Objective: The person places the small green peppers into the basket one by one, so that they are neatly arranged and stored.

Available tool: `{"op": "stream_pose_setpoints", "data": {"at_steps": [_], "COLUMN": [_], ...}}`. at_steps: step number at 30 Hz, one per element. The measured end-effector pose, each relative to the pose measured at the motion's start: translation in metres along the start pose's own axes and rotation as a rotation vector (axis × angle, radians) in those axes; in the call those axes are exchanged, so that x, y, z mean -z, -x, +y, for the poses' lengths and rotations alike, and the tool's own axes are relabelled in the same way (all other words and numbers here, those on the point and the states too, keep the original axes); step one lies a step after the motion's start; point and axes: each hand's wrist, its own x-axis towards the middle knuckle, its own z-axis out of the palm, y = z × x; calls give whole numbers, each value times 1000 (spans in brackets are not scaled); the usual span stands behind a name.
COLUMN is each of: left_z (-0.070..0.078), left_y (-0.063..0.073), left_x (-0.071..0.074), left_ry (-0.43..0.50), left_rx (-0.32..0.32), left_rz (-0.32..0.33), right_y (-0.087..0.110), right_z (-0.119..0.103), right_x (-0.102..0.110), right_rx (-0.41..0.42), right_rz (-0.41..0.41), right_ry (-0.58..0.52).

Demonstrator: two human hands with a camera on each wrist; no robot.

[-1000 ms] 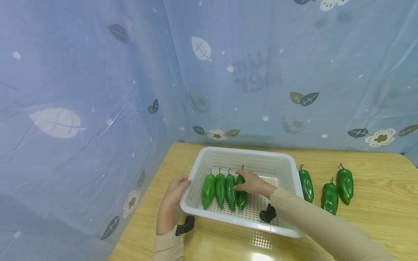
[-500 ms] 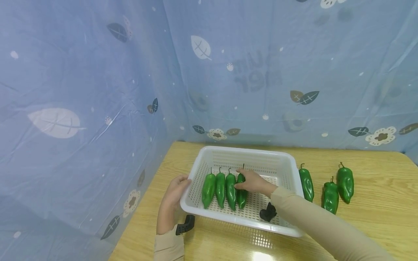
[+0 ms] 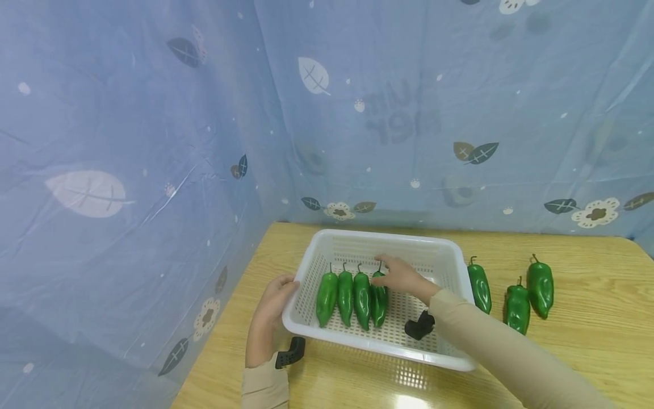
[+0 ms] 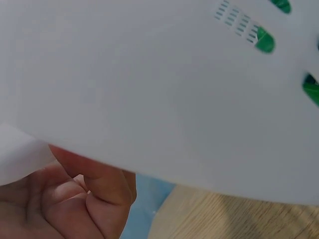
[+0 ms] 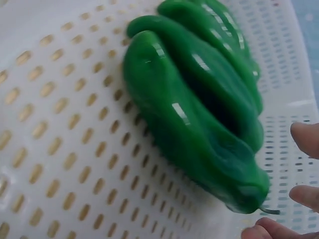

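Note:
Several green peppers (image 3: pixel 362 304) lie side by side in the left half of a white perforated plastic basket (image 3: pixel 390 236), stems toward the far wall. My left hand (image 3: pixel 273 301) holds the basket's left rim; in the left wrist view its fingers (image 4: pixel 107 184) curl beneath the white edge. Over the rightmost pepper (image 3: pixel 380 307) in the row, near its stem, hovers my right hand (image 3: pixel 401 276). The right wrist view shows its spread fingertips (image 5: pixel 306 139) apart from that pepper (image 5: pixel 184 129), holding nothing.
Three more peppers lie on the wooden table right of the basket: one by its wall (image 3: pixel 479 287), two farther right (image 3: pixel 518 309). A black wrist device (image 3: pixel 420 325) sits under the right wrist, another (image 3: pixel 291 352) by the left. Blue patterned sheeting (image 3: pixel 398 142) hangs behind.
My right hand has let go of the rightmost pepper in the row and moved slightly up and right, its fingers spreading. The left hand stays on the rim.

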Motion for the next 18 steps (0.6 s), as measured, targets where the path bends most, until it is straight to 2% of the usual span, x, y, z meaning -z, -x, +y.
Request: {"op": "stream_pose_setpoints", "data": {"at_steps": [4,18], "left_z": [-2,-1], "left_y": [-1,-1], "left_x": [0,-1], "left_ry": [7,-6], "left_rx": [17,16], "left_rz": [9,19], "right_y": [-2,1], "right_z": [0,-7], "right_x": [4,26], "right_rx": [11,22], "right_rz": [34,95], "right_ry": [-24,-55]}}
